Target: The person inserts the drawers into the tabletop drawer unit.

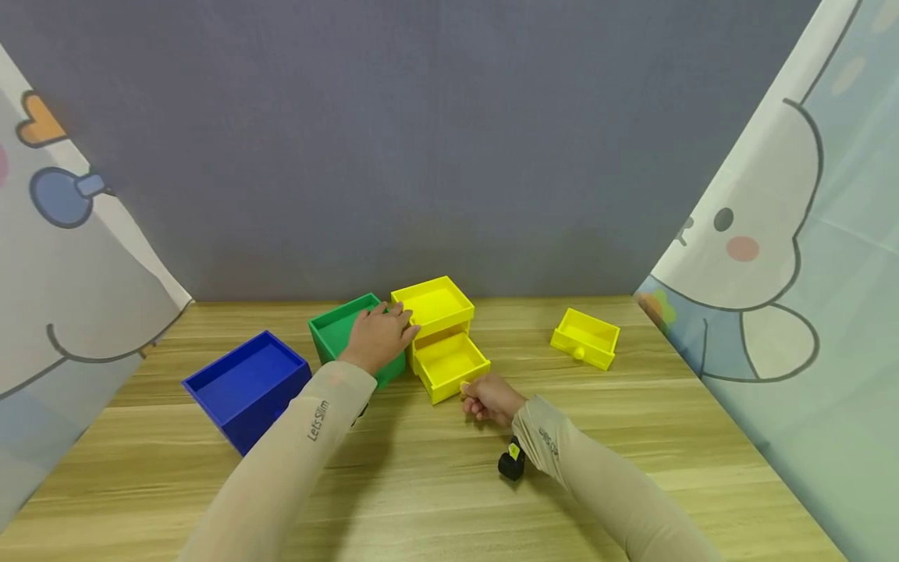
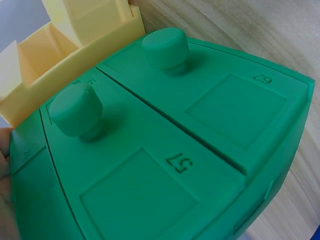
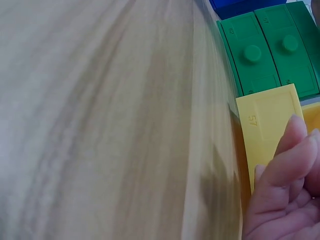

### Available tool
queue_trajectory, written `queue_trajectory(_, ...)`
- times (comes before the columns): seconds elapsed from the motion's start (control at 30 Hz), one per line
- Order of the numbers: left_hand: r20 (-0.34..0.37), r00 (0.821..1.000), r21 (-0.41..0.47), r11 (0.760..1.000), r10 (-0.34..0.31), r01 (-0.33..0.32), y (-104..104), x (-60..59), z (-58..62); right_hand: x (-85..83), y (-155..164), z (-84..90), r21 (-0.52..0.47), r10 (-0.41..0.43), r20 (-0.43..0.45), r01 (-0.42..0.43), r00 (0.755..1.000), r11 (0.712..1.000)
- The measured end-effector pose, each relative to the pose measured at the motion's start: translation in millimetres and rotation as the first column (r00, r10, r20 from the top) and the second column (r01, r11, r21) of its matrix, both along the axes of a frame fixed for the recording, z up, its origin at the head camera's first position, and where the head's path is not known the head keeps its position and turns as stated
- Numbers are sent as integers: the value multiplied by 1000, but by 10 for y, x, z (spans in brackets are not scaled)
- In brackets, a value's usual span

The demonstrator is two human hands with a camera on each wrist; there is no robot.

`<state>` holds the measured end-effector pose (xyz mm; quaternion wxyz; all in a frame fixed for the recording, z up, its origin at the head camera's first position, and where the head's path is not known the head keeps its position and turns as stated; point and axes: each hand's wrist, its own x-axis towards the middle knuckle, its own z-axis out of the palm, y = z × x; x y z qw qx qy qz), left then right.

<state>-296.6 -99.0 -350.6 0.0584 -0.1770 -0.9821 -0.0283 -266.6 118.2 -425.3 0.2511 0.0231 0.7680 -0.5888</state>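
A yellow drawer cabinet (image 1: 434,306) stands mid-table with its lower yellow drawer (image 1: 449,361) pulled out toward me. My right hand (image 1: 486,396) pinches the knob at that drawer's front; in the right wrist view my fingers (image 3: 285,170) lie against the drawer front (image 3: 265,125) marked 57. My left hand (image 1: 382,336) rests flat on top of the green drawer box (image 1: 332,328), its fingertips touching the yellow cabinet's side. The left wrist view shows the green box's front (image 2: 200,150) with two knobbed drawers, both pushed in.
A blue open box (image 1: 246,384) sits left of the green one. A loose yellow drawer (image 1: 586,337) lies apart at the right. A small black object (image 1: 511,462) is under my right wrist. A grey wall and printed curtains enclose the wooden table (image 1: 421,499).
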Motion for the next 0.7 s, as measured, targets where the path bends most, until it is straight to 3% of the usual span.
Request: queue_trajectory(0.7, 8, 1000, 11, 1000, 3, -3, 7, 16, 15, -42, -35, -15, -35, -23, 11, 24, 1000, 999)
